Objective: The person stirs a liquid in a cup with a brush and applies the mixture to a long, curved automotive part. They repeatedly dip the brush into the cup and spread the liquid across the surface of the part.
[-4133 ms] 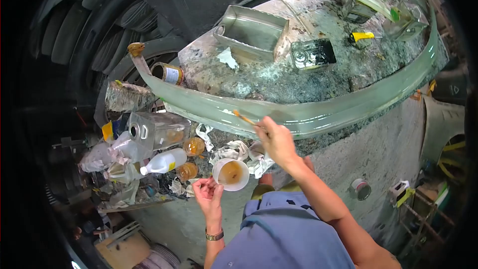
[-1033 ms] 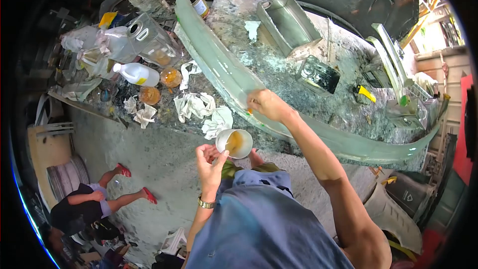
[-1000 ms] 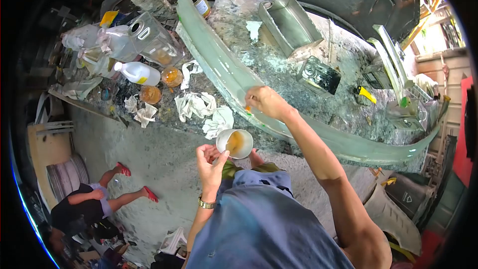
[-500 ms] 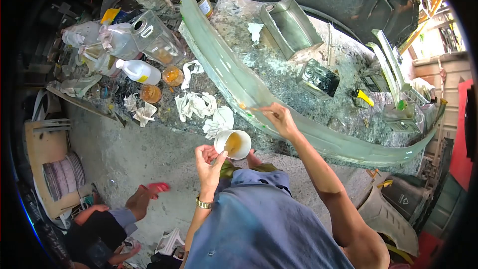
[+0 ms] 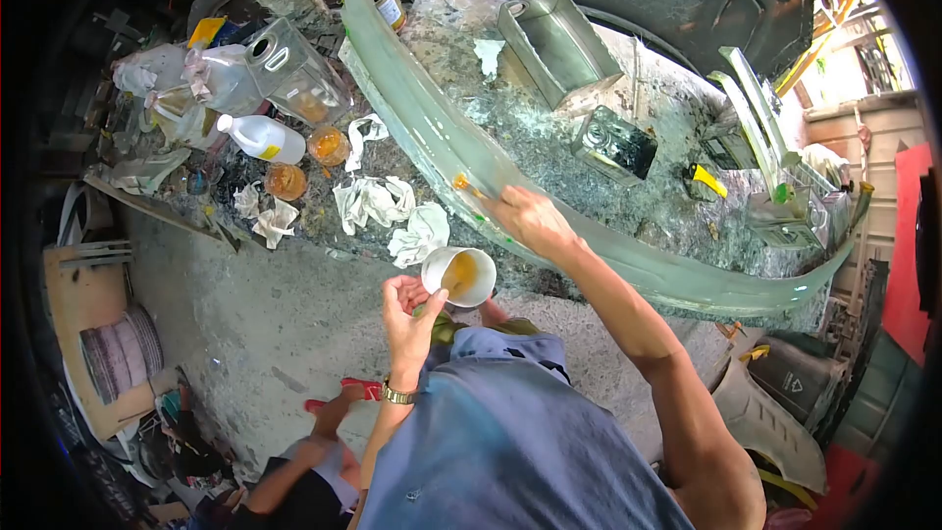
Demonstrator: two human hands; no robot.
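My left hand (image 5: 410,319) is closed round the rim and side of a white cup (image 5: 478,287). The cup is tilted toward me, and amber liquid (image 5: 459,275) shows inside. Fingers bent, my right hand (image 5: 535,221) grips a small brush (image 5: 478,192), mostly covered by the hand; its tip is at an orange-yellow smear on a long curved grey-green panel (image 5: 589,240) shaped like a bumper. The panel lies across the worktable. Crumpled white cloths (image 5: 420,236) are on the table just beyond the cup.
A white bottle (image 5: 263,138), jars of amber liquid (image 5: 329,145) and a clear jug (image 5: 299,79) crowd the table's left. Metal tins (image 5: 564,44) and a dark can (image 5: 615,144) stand beyond the panel. Another person's leg (image 5: 334,417) shows at lower left.
My right hand has shifted slightly left and up along the panel with the brush. The cup stays in my left hand. The other person has moved right, nearer to me.
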